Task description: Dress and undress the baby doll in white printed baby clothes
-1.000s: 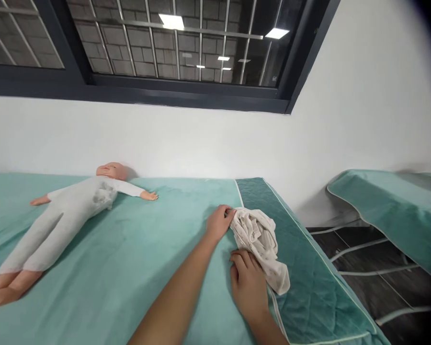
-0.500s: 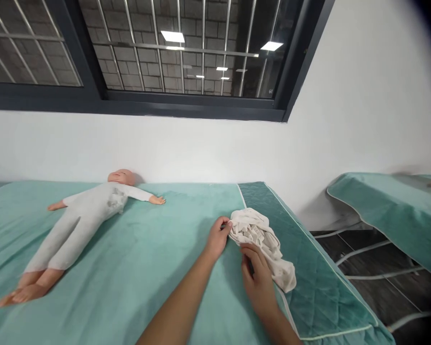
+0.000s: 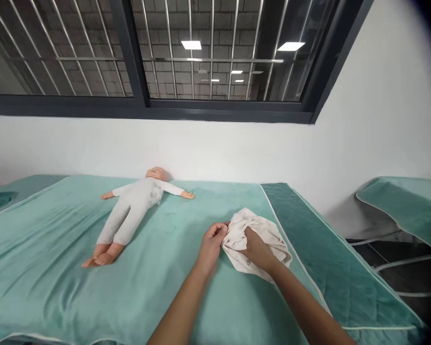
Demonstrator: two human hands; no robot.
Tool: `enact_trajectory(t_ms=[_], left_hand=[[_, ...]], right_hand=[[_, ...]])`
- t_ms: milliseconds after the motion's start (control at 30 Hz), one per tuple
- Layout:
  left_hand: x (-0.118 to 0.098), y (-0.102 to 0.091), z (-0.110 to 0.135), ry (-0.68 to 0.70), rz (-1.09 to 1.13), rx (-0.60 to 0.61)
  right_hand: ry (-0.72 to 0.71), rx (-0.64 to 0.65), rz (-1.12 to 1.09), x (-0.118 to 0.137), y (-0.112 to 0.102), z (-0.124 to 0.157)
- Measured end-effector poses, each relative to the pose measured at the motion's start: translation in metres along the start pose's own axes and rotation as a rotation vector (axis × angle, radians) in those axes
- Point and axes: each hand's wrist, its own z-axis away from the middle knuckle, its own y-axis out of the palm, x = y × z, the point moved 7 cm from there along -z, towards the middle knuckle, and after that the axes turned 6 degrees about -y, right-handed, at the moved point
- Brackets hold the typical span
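Your left hand (image 3: 211,241) pinches edge of cream cloth (image 3: 270,230); right hand (image 3: 255,247) curled, bunching its middle. Cloth lies right of doll (image 3: 132,211), well apart. Likely the gathering step; lifting calls for firm grip on both sides.

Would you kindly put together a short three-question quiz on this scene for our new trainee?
1. True or false: the doll touches the cream cloth.
2. What do the left hand and the right hand both grip? A. the doll's foot B. the cream cloth C. a window bar
3. Fill in: the doll lies on the teal cover, to the ___ of the hands.
Key: 1 false, they lie apart; 2 B; 3 left.
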Motion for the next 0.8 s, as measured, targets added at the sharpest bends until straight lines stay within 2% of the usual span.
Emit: enact_trajectory(t_ms=[100, 200, 300, 400, 533, 667, 733, 800], left_hand=[[-0.018, -0.018, 0.008, 0.053, -0.115, -0.005], [-0.024, -0.032, 0.012, 0.094, -0.169, 0.019], [-0.025, -0.038, 0.014, 0.103, -0.192, 0.026], [-0.033, -0.038, 0.018, 0.064, -0.211, 0.002], [-0.05, -0.032, 0.025, 0.004, -0.254, 0.073], [-0.054, -0.028, 0.029, -0.057, -0.213, 0.151], [-0.053, -0.033, 0.027, -0.055, -0.121, 0.097], [-0.057, -0.046, 0.022, 0.0, -0.002, -0.04]], right_hand=[[0.038, 0.05, -0.112, 0.02, 0.01, -0.017], [0.107, -0.013, -0.225, 0.032, 0.012, -0.029], [0.181, -0.039, -0.454, 0.038, 0.014, -0.034], [0.177, 0.03, -0.708, 0.047, 0.012, -0.033], [0.166, 0.149, -0.939, 0.055, -0.003, -0.025], [0.161, 0.272, -0.971, 0.05, -0.022, -0.008], [0.189, 0.274, -0.992, 0.041, -0.035, 0.002], [0.236, 0.17, -1.022, 0.028, -0.055, 0.012]])
